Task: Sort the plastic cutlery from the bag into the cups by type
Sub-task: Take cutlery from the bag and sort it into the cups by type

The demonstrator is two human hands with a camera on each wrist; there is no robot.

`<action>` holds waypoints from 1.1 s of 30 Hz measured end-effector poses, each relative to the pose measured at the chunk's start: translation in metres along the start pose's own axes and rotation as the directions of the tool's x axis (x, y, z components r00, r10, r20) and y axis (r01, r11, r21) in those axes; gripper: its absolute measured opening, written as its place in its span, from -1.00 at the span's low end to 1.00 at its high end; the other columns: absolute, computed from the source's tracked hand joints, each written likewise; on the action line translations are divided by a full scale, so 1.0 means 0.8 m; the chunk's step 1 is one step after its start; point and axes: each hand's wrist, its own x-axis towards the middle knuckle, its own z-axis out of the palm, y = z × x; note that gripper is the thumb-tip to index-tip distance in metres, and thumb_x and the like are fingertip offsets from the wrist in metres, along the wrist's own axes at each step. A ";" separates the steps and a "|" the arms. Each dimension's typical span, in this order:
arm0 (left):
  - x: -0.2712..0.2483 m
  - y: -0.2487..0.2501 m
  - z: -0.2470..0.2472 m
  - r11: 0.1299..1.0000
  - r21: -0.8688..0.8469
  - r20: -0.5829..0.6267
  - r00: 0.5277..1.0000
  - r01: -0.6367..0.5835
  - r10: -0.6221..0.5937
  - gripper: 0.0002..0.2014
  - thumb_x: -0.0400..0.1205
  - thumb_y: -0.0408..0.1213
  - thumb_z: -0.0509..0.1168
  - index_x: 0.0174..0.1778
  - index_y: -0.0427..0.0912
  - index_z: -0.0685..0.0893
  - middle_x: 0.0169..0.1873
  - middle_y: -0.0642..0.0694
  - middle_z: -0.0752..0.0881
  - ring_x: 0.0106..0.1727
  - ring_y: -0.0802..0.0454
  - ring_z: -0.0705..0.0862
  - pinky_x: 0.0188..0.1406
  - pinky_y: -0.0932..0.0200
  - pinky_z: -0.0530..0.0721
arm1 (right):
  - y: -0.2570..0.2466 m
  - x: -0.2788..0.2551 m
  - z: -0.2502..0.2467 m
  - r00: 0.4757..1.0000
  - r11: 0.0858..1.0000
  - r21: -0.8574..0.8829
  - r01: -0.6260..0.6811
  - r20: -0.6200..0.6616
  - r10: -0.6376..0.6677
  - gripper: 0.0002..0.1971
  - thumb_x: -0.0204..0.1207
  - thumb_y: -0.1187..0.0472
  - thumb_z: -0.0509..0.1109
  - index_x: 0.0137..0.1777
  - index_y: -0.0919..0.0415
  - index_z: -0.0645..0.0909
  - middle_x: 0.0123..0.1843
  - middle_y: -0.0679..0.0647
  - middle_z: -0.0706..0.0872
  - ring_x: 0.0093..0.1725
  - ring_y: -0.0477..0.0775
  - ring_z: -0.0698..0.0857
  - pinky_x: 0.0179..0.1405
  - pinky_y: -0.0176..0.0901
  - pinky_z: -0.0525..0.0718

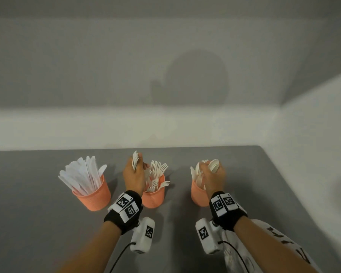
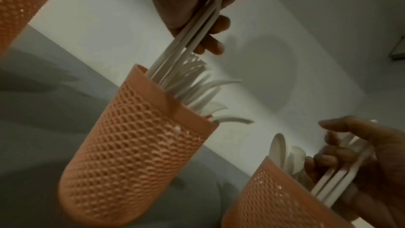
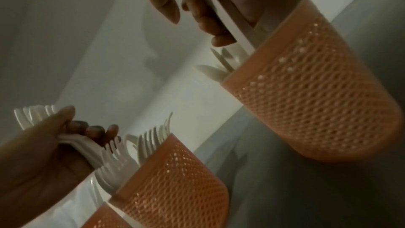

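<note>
Three orange mesh cups stand in a row on the grey table (image 1: 37, 223). The left cup (image 1: 94, 196) holds white knives. My left hand (image 1: 135, 174) grips a bunch of white forks (image 1: 135, 160), their handles reaching down into the middle cup (image 1: 154, 196) (image 2: 131, 145), which is full of forks. My right hand (image 1: 213, 175) grips a bunch of white spoons (image 1: 213, 164) over the right cup (image 1: 200, 194) (image 3: 306, 96), handles pointing into it among other spoons. The bag (image 1: 242, 251) lies under my right forearm.
A white wall runs close behind the cups and along the table's right edge. White wrist camera units with cables (image 1: 143, 235) hang below both wrists.
</note>
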 end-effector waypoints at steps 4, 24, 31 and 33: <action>-0.005 -0.015 -0.004 0.947 0.272 0.058 0.986 -0.169 0.159 -0.49 0.55 0.08 0.02 -0.23 -0.35 0.58 -0.21 -0.13 0.52 -0.07 -0.08 0.47 -0.06 0.06 0.41 | 0.008 -0.008 0.000 0.993 0.990 -0.071 0.118 0.020 -0.117 -0.75 0.40 0.33 0.43 -0.20 -0.06 0.48 -0.01 0.12 0.61 -0.02 0.11 0.60 -0.11 -0.28 0.52; -0.010 -0.031 -0.016 0.537 0.690 0.518 0.849 -0.485 0.102 0.14 0.38 0.47 -0.57 0.54 -0.31 0.33 0.55 -0.22 0.37 0.62 -0.13 0.23 0.61 0.05 0.11 | 0.014 -0.020 0.004 0.836 0.264 -0.805 0.530 0.446 -0.318 -0.33 0.51 -0.04 -0.14 0.25 0.38 0.63 0.28 0.27 0.70 0.40 0.29 0.58 0.45 0.22 0.42; -0.011 -0.013 -0.006 0.430 0.784 0.523 0.849 -0.447 -0.071 -0.13 0.56 0.34 -0.30 0.62 -0.27 0.08 0.65 -0.19 0.11 0.68 -0.07 -0.02 0.63 -0.16 -0.15 | 0.000 -0.033 0.001 0.914 0.286 -0.868 0.406 0.388 -0.118 -0.20 0.54 -0.28 -0.31 0.66 0.25 -0.09 0.70 0.22 -0.04 0.69 0.15 -0.12 0.61 0.22 -0.22; -0.017 -0.001 0.000 0.498 0.742 0.509 0.861 -0.448 0.016 -0.20 0.59 0.27 -0.25 0.61 -0.26 0.10 0.64 -0.20 0.13 0.68 -0.08 0.00 0.62 -0.16 -0.16 | -0.021 -0.039 -0.006 0.912 0.334 -0.849 0.409 0.387 -0.132 -0.31 0.66 -0.19 -0.12 0.66 0.22 -0.08 0.70 0.24 -0.03 0.69 0.15 -0.10 0.62 0.22 -0.19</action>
